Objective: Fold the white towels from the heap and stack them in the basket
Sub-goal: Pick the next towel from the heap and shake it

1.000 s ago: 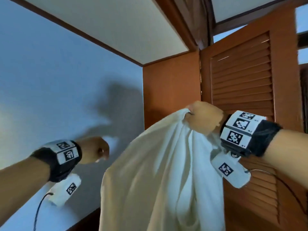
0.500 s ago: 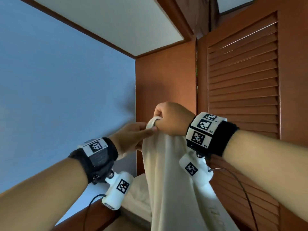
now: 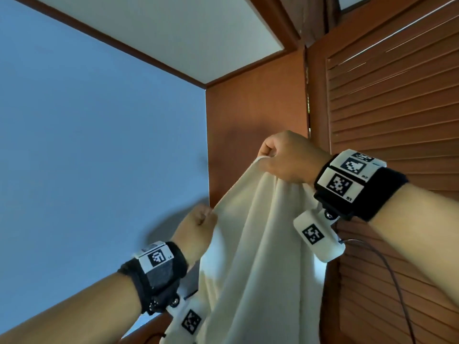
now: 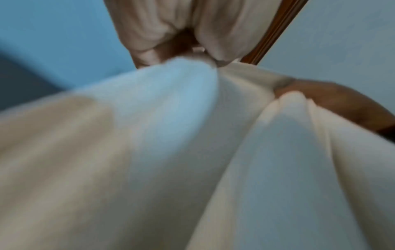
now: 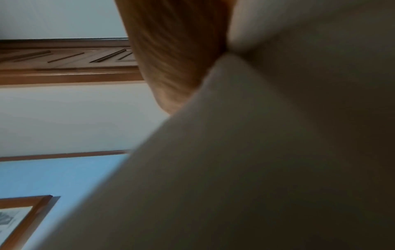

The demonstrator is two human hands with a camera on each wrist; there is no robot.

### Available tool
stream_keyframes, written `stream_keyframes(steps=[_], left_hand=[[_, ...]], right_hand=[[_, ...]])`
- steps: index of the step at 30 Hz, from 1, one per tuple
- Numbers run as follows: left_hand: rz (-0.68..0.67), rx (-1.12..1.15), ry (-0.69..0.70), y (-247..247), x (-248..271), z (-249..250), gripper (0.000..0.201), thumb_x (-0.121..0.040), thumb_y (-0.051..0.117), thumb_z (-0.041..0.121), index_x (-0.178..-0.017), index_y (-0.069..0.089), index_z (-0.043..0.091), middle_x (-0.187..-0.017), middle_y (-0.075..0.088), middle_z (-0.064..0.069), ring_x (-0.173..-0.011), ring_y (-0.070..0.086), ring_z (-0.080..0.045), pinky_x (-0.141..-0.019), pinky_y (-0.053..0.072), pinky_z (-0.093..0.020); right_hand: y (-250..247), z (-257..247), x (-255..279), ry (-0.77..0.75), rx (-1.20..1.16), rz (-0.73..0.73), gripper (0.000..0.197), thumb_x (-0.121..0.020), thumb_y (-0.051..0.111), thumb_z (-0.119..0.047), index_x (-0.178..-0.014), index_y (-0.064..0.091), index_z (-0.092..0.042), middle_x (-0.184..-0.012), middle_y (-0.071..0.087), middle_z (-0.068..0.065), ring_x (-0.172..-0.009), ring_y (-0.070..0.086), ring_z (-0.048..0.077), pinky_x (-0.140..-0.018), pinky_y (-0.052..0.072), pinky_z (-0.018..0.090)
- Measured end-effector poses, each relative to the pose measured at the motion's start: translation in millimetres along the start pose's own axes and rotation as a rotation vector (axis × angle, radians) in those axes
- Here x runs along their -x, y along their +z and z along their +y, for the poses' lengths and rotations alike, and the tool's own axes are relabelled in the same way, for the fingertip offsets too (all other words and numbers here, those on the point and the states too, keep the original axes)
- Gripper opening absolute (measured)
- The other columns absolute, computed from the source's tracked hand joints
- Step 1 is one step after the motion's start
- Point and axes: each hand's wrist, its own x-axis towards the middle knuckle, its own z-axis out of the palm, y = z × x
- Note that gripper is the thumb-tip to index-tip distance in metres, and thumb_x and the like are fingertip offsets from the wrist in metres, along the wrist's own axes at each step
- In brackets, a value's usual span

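I hold 1 white towel up in front of me, well above anything it could rest on, and it hangs down out of view between my arms. My right hand keeps its clenched grip on the top corner, fingers curled round the hem. My left hand has dropped lower and out to the left since half a second ago, when it met the right one at that corner; now it pinches the towel's edge further along, and the stretch of hem between my 2 hands runs taut on a slant. A second ago that hand held nothing at all.

So I judge I am running along the edge to find the next corner and open the towel to full width. The left wrist view is blurred, but it seems to show cloth bunched in my fingers. The fold itself has not begun. Neither the heap nor the basket is in sight; behind the towel stand only the louvred door and the blue wall.
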Motion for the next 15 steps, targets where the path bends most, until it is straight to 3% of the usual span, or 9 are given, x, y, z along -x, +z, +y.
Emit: stream_keyframes(steps=[2,4,6,7,8,9,10,11,15], left_hand=[[0.072,-0.096,0.065,-12.2,-15.2,-1.8,0.024,-0.097,0.049,0.017,-0.075,0.042,0.013,-0.055,0.03,0.01,-0.05,0.029,-0.01,-0.051,0.028,-0.027],[0.034,-0.169,0.15,-26.8,-26.3,11.0,0.015,-0.098,0.05,0.015,-0.085,0.049,0.008,-0.053,0.032,0.007,-0.045,0.027,-0.009,-0.046,0.029,-0.022],[-0.028,-0.249,0.238,-35.9,-34.0,31.7,0.013,-0.097,0.051,0.018,-0.086,0.054,0.014,-0.052,0.037,0.002,-0.042,0.029,-0.011,-0.044,0.029,-0.021],[-0.046,-0.297,0.283,-38.1,-35.4,43.5,0.012,-0.097,0.052,0.019,-0.085,0.056,0.017,-0.052,0.039,0.0,-0.042,0.031,-0.012,-0.045,0.029,-0.022],[-0.057,-0.334,0.317,-40.5,-36.2,53.4,0.012,-0.096,0.053,0.018,-0.086,0.058,0.017,-0.052,0.041,-0.002,-0.042,0.031,-0.013,-0.045,0.029,-0.022],[-0.056,-0.366,0.32,-42.4,-35.9,60.5,0.012,-0.096,0.053,0.016,-0.087,0.06,0.017,-0.052,0.042,-0.002,-0.042,0.031,-0.014,-0.044,0.029,-0.021],[-0.042,-0.386,0.305,-45.0,-34.5,63.9,0.013,-0.096,0.053,0.016,-0.087,0.061,0.017,-0.052,0.042,-0.003,-0.042,0.032,-0.015,-0.044,0.03,-0.021],[-0.021,-0.398,0.274,-48.3,-31.1,64.5,0.012,-0.096,0.053,0.017,-0.087,0.062,0.018,-0.052,0.043,-0.003,-0.042,0.034,-0.016,-0.044,0.031,-0.021],[0.059,-0.415,0.121,-62.5,5.1,53.7,0.016,-0.09,0.059,0.034,-0.084,0.065,0.02,-0.053,0.051,0.001,-0.045,0.044,-0.017,-0.051,0.038,-0.024]], right_hand=[[8.6,13.3,-10.0,-0.009,0.045,-0.147,0.004,-0.084,0.067,-0.026,-0.087,0.07,-0.026,-0.086,0.069,-0.008,-0.08,0.067,0.012,-0.062,0.049,0.025],[19.4,22.2,-15.2,-0.061,-0.062,-0.269,0.019,-0.084,0.074,-0.028,-0.103,0.069,-0.028,-0.094,0.067,-0.011,-0.084,0.063,0.006,-0.065,0.046,0.018],[33.0,25.5,-16.2,-0.152,-0.17,-0.463,0.037,-0.086,0.075,-0.035,-0.121,0.063,-0.027,-0.096,0.065,-0.016,-0.088,0.061,-0.001,-0.069,0.042,0.011],[44.3,25.6,-14.6,-0.215,-0.2,-0.557,0.034,-0.088,0.072,-0.038,-0.119,0.063,-0.026,-0.088,0.066,-0.019,-0.083,0.06,-0.005,-0.068,0.042,0.01],[58.8,25.6,-12.9,-0.291,-0.199,-0.607,0.02,-0.091,0.068,-0.04,-0.105,0.065,-0.025,-0.073,0.062,-0.02,-0.07,0.057,-0.006,-0.063,0.04,0.012],[73.6,24.6,-11.5,-0.362,-0.204,-0.608,0.019,-0.095,0.064,-0.039,-0.085,0.062,-0.023,-0.061,0.052,-0.016,-0.057,0.049,-0.001,-0.057,0.036,0.016],[88.8,25.3,-11.6,-0.405,-0.229,-0.582,0.035,-0.098,0.06,-0.037,-0.068,0.051,-0.022,-0.056,0.04,-0.011,-0.051,0.039,0.003,-0.053,0.03,0.02],[100.7,25.5,-11.5,-0.412,-0.284,-0.538,0.044,-0.1,0.056,-0.034,-0.062,0.04,-0.021,-0.057,0.032,-0.01,-0.05,0.032,0.005,-0.052,0.026,0.022],[123.1,23.2,-18.0,-0.41,-0.594,-0.365,0.044,-0.1,0.054,-0.021,-0.062,0.033,-0.018,-0.054,0.029,-0.012,-0.051,0.027,0.005,-0.05,0.022,0.023]])
